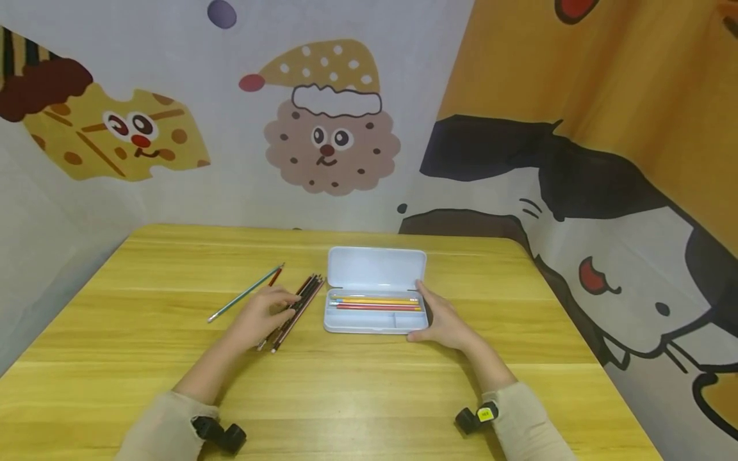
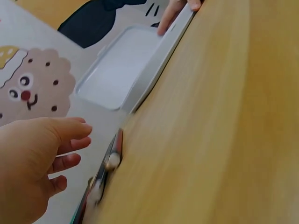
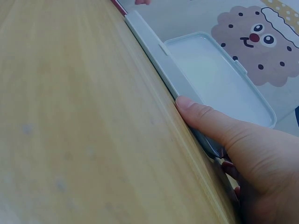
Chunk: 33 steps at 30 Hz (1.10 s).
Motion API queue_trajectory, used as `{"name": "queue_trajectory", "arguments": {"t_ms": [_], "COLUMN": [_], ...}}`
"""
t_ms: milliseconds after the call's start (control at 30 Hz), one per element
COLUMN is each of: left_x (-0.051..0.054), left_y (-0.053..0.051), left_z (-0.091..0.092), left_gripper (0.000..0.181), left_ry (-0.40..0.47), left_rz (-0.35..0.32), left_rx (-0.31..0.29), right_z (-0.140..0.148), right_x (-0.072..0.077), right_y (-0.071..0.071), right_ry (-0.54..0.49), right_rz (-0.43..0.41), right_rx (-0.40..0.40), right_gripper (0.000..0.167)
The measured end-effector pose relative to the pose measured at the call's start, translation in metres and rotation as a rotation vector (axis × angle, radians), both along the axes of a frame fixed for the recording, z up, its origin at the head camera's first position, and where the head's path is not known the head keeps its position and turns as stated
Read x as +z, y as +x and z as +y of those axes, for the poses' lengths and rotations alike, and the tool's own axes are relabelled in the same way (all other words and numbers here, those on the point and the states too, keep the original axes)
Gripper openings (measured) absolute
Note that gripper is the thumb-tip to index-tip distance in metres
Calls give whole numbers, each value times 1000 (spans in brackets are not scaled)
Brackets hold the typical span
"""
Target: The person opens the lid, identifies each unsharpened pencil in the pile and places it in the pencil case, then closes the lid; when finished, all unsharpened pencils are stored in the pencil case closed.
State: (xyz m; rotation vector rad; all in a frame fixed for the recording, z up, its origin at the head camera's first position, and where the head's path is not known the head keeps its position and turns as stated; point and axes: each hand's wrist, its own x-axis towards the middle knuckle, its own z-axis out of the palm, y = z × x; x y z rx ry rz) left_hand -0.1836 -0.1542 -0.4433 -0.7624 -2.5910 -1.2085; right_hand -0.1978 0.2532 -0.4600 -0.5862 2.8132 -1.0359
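Note:
A white pencil case lies on the table with its lid raised at the back. Several yellow and red pencils lie in its long compartment. My right hand grips the case's right end, its thumb on the front edge and the fingers partly hidden around the side. Left of the case is a bunch of dark pencils. My left hand is over that bunch, its fingers loosely bent; in the left wrist view, a gap shows between the fingertips and the pencils.
A teal pencil lies slantwise left of the bunch, with a red pencil beside it. Behind the wooden table hangs a cloth with cartoon prints. Black wrist cameras sit on both sleeves.

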Motion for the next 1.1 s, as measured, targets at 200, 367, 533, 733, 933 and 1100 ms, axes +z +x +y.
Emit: {"name": "queue_trajectory", "arguments": {"t_ms": [200,367,533,733,933,1100], "left_x": [-5,-8,-8,-9,-10,-9], "left_y": [6,10,12,13,13,13], "left_z": [-20,-26,-27,-27,-28,-27], "left_gripper": [29,28,26,24,25,26], "left_ry": [-21,-50,-71,-83,-104,-140], "left_rz": [-50,-52,-58,-65,-75,-79], "left_rx": [1,-4,-11,4,20,33], "right_z": [0,1,0,0,-1,-2], "right_x": [-1,-1,-1,-1,-1,-1], "right_y": [0,-1,-1,1,1,1], "right_ry": [-7,-4,11,12,8,5], "right_rz": [8,-2,-4,5,19,9], "right_rx": [7,4,-3,-1,-2,-6], "right_gripper": [124,124,125,124,123,124]}}
